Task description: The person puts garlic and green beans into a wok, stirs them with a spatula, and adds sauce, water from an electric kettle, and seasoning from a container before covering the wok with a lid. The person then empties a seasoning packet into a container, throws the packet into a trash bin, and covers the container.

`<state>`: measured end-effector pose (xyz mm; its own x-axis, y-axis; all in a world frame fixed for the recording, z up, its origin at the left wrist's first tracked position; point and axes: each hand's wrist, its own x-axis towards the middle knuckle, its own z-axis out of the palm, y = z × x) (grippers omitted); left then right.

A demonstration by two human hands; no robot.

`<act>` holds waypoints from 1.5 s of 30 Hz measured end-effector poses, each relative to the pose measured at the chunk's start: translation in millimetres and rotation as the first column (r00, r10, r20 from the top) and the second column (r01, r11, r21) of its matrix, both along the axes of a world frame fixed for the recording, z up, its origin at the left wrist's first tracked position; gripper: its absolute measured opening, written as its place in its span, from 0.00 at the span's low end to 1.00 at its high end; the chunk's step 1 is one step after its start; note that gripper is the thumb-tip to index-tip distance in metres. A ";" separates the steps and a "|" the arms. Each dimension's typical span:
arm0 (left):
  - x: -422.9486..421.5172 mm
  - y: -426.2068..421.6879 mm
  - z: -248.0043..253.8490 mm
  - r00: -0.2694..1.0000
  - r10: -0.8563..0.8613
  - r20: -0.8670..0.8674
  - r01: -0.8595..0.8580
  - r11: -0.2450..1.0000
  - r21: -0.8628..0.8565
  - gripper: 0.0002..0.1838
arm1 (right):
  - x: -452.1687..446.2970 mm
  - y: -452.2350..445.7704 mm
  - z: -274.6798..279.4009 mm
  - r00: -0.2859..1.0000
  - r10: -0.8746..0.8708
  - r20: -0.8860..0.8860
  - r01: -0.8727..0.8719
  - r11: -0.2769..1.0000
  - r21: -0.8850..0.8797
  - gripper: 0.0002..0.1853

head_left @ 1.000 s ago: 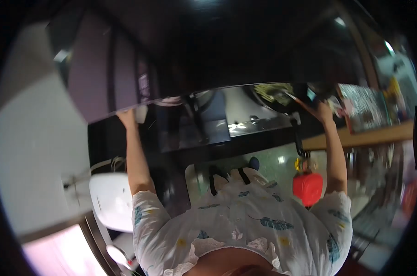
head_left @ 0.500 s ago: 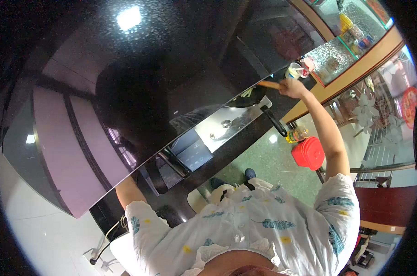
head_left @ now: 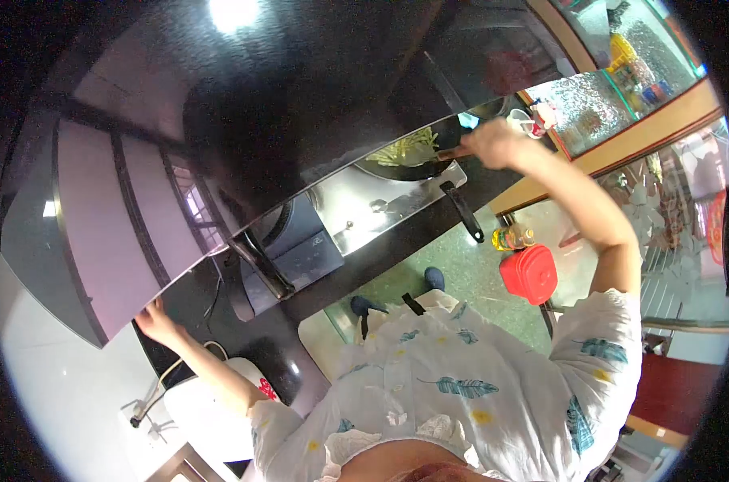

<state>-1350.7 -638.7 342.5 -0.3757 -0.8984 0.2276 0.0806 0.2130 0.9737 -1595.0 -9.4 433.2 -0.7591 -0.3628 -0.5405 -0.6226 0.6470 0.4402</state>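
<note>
My right hand [head_left: 495, 145], smeared by motion, is closed around the brownish handle of a spatula [head_left: 454, 152] at the right side of a dark frying pan [head_left: 417, 172]. Pale green strips of food [head_left: 405, 151] lie in that pan, partly hidden by the glossy range hood [head_left: 300, 104]. The pan's black handle [head_left: 462, 213] points toward me. My left hand [head_left: 157, 324] is beside the hood's lower left edge, fingers apart, with nothing visible in it. Its fingertips are close to the edge; whether they touch it I cannot tell.
Another black pan handle [head_left: 262, 267] juts from under the hood on the left. White cups [head_left: 520, 122] stand behind my right hand. An oil bottle [head_left: 512, 237] and a red lidded container [head_left: 530, 274] are at the right. A cable [head_left: 167, 373] runs near a white board at lower left.
My left hand has come out from behind the hood into sight. My right hand has shifted slightly left with the spatula. The view has shifted, showing more of the food in the pan.
</note>
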 end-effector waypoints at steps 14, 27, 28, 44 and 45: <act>-18.8 475.3 -65.1 0.852 -0.501 0.153 0.486 0.865 0.124 0.10 | -94.6 24.1 -1.7 0.916 0.377 -0.136 -0.400 0.855 -0.330 0.10; -108.6 623.4 -130.1 0.714 -0.611 -0.342 0.540 0.169 0.824 0.21 | -146.2 -41.5 -42.9 0.969 0.212 -0.131 -0.247 0.758 -0.604 0.16; -107.8 624.2 -128.1 0.714 -0.606 -0.350 0.549 0.175 0.817 0.20 | -151.3 -23.6 -43.0 0.945 0.249 -0.213 -0.326 0.656 -0.680 0.22; -104.0 621.4 -127.8 0.720 -0.566 -0.401 0.544 0.102 0.833 0.20 | -167.5 70.2 -22.8 0.942 0.333 -0.047 -0.285 0.714 -0.640 0.12; -104.9 620.8 -128.2 0.718 -0.569 -0.402 0.543 0.096 0.834 0.20 | -153.2 68.3 3.1 0.924 0.382 -0.025 -0.322 0.739 -0.592 0.10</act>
<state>-1455.6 -17.9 214.3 -0.8568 -0.0587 -0.5124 -0.2507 -0.8208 0.5132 -1748.2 58.9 436.3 -0.4719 -0.8583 -0.2016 -0.8749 0.4841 -0.0128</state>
